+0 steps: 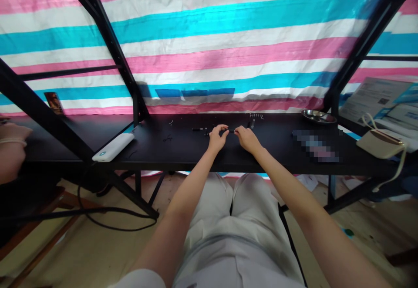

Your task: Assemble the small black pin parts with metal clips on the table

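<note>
My left hand (pixel 218 139) and my right hand (pixel 247 139) meet above the front half of the black table (pixel 153 150). Between their fingertips is a thin dark stick-like piece (pixel 231 130), each hand pinching one end. It is too small to tell its kind. Just left of my left hand lie a short black piece with a pale end (pixel 197 129) and some tiny dark parts (pixel 206 132). Beyond my right hand are a small dark-and-grey piece (pixel 252 123) and a row of tiny light-coloured bits (pixel 256 116).
A white oblong device (pixel 114 147) lies at the left, near black frame posts (pixel 114 48). At the right are a shiny metal dish (pixel 318 116), a blurred-out patch (pixel 316 146) and a cream handbag (pixel 380 141). Another person's hand (pixel 13 133) shows at far left.
</note>
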`<act>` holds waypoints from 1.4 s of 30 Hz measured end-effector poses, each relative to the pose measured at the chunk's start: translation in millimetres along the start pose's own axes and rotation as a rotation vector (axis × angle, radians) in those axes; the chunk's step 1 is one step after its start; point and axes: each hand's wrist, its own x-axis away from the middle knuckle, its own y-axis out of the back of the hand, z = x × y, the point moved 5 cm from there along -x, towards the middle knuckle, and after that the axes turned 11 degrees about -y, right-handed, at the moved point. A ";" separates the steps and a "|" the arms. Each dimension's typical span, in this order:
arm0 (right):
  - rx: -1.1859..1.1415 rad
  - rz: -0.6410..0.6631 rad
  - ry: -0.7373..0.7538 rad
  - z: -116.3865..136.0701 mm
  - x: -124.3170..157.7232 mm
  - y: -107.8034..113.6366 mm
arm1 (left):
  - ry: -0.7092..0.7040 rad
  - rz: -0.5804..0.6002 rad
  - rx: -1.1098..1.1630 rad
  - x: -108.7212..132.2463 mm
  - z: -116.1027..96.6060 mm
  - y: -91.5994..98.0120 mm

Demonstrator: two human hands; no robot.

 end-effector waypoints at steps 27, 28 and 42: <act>-0.004 -0.179 0.002 2.1 1.3 21.6 | 0.039 -0.085 0.124 -1.4 8.2 0.0; -0.011 -0.176 0.001 1.7 1.2 21.3 | 0.037 -0.088 0.122 -1.2 8.5 0.0; -0.009 -0.186 0.009 -1.1 0.9 17.2 | 0.025 -0.110 0.140 -1.3 11.2 -0.8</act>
